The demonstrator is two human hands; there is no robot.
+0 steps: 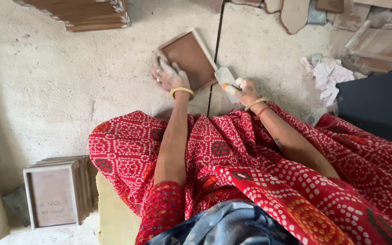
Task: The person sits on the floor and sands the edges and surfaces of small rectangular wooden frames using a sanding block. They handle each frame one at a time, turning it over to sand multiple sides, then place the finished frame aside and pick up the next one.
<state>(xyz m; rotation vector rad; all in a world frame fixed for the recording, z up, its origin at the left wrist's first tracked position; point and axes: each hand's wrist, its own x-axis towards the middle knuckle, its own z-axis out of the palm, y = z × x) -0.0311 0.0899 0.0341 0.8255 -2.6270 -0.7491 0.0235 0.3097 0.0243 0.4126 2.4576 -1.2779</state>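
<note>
A brown square clay tile point(191, 56) with a pale raised rim lies on the dusty concrete floor in front of me. My left hand point(169, 75), dusty and wearing a yellow bangle, rests on the tile's near left corner, gripping it. My right hand point(246, 90) holds a flat metal scraper point(225, 79) whose blade touches the tile's right edge. Red patterned cloth point(232, 154) covers my lap below both arms.
A stack of similar framed tiles point(57, 193) stands at the lower left. More tiles point(87, 16) are stacked at the top left. Broken tile pieces point(368, 41) and a white rag point(327, 77) lie at the top right, beside a dark slab point(377, 106).
</note>
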